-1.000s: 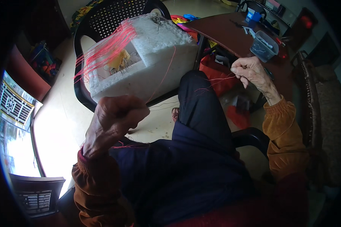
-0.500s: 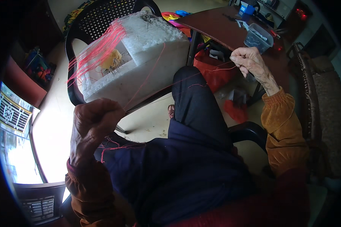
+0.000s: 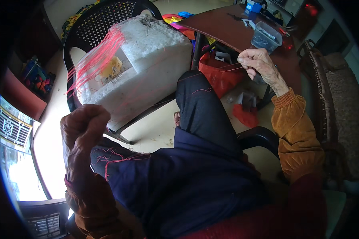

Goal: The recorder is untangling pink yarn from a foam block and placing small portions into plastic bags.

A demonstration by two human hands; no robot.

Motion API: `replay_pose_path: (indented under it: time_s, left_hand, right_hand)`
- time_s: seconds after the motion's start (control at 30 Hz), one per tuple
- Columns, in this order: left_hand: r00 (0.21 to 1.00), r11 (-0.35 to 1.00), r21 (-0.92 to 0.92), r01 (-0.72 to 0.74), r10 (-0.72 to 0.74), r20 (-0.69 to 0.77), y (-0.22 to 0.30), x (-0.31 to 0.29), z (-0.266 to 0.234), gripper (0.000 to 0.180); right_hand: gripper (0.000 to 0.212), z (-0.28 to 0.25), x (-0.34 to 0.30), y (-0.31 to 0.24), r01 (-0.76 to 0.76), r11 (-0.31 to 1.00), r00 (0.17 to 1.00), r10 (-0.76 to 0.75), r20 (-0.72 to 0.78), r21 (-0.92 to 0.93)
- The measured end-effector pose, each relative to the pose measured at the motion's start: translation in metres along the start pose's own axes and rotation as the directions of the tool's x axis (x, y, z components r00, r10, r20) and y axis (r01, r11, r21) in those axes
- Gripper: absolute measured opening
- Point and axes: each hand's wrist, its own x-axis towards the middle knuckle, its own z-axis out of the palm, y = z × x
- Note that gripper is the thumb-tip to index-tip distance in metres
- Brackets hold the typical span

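Between my raised right hand (image 3: 261, 67) and my left side stretches a thin red thread (image 3: 229, 70). The right thumb and fingertips pinch one end of it. My left hand (image 3: 83, 125) is closed in a fist at the left, with the faint thread running toward it; its grip is mostly hidden. In front of me is a white foam box (image 3: 155, 73) with an opening in its top. A bundle of red threads (image 3: 103, 49) hangs over its left side. Needle-like pins (image 3: 115, 73) and a yellow piece (image 3: 111, 65) show in the opening. Loose red threads (image 3: 115, 159) lie on my left thigh.
The foam box rests on a black plastic chair (image 3: 70, 59). To the right stands a brown table (image 3: 219, 28) with a clear plastic tub (image 3: 266, 38) on it. Below are a red bag (image 3: 215, 77) and a red bundle (image 3: 245, 115). A wooden seat (image 3: 321, 87) is farther right.
My left fist has moved left, away from the right hand, drawing the thread farther out. My right hand keeps its pinch and has barely moved. The view has shifted slightly.
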Motion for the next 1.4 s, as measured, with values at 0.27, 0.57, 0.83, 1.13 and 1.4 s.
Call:
replay_pose_path:
  time_s: [0.27,0.57,0.83,1.13,1.4]
  left_hand:
    - [0.999,0.999,-0.038,-0.029,0.027,-0.030,0.002,-0.012,-0.007,0.017]
    - [0.998,0.998,0.000,-0.065,0.065,-0.014,0.013,-0.040,0.001,0.014]
    - [0.930,0.959,0.005,-0.283,0.273,0.248,0.005,-0.046,0.037,0.008]
    - [0.943,0.995,-0.098,0.008,0.026,0.332,-0.039,-0.034,0.094,0.007]
    - [0.917,0.814,-0.481,0.326,-0.147,0.372,-0.057,-0.036,0.085,0.013]
  right_hand:
    - [0.017,0.003,-0.002,0.004,-0.036,0.998,0.999,0.034,0.042,0.043]
    - [0.017,0.009,-0.005,0.007,-0.074,0.996,0.991,0.068,0.118,0.049]
    - [0.019,0.022,-0.002,-0.012,0.162,0.960,0.982,-0.179,-0.054,-0.230]
    - [0.020,0.120,0.017,-0.019,0.026,0.998,0.969,-0.041,0.243,0.063]
    - [0.017,0.170,0.054,-0.002,-0.144,0.968,0.967,0.094,0.237,0.205]
